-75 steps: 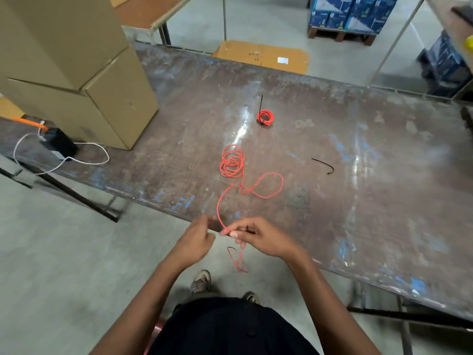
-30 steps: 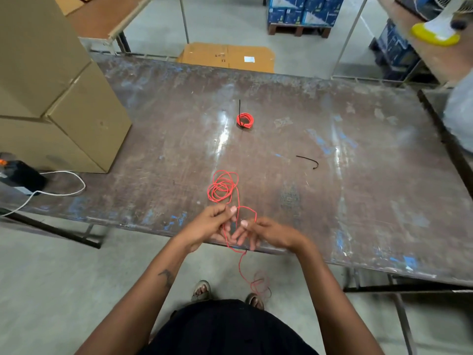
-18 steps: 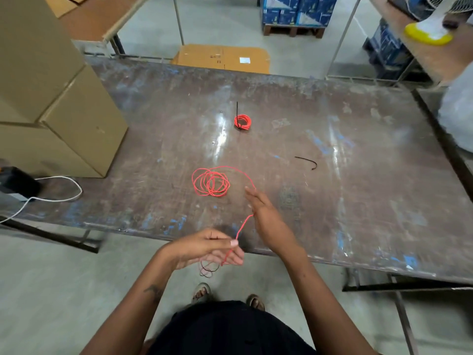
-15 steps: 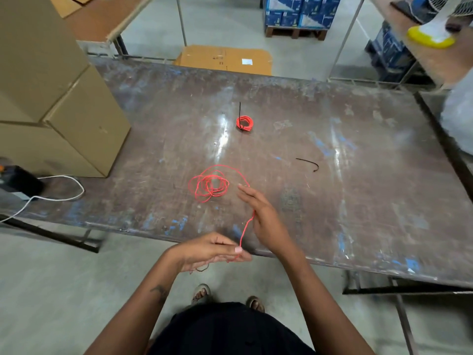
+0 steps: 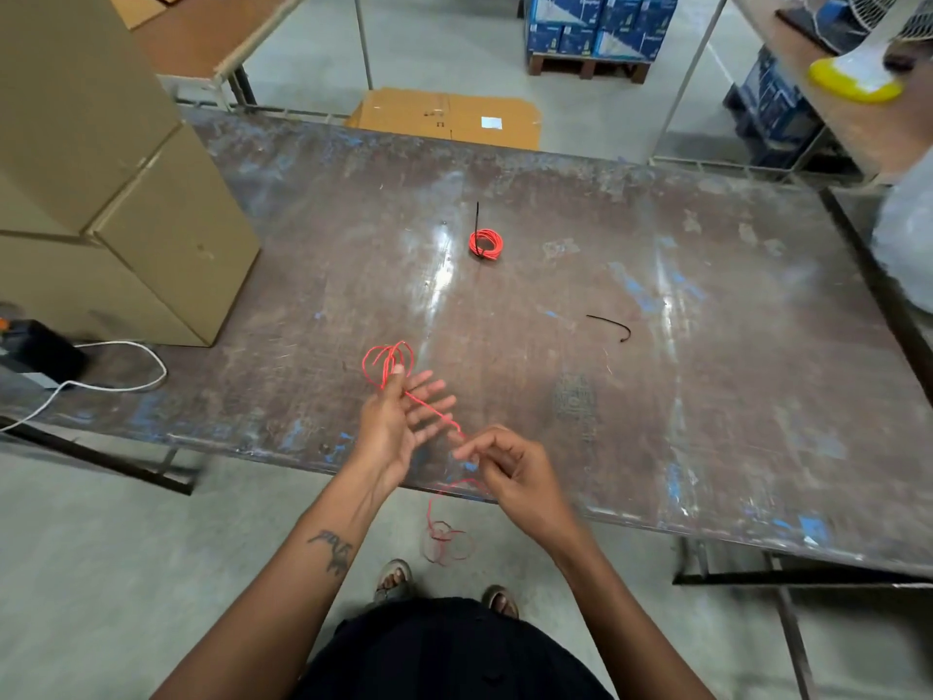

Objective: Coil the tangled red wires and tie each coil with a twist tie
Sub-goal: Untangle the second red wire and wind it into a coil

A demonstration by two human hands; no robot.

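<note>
Scuffed brown workbench carries the job: the left hand pinches a few loops of red wire at its thumb, other fingers spread, while the right hand pinches the strand running between them, its tail dangling below. Thin, light and springy, it likely unwinds unless gripped at the crossing. Beyond the hands lie a tied coil and a loose twist tie.

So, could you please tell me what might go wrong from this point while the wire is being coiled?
The loops are pinned only by the left hand between thumb and forefinger, its other fingers spread, so they could spring loose. The wire's tail hangs below the table edge in a small tangle, which may knot as the right hand feeds it. The spare twist tie lies well away, needing a freed hand.
</note>
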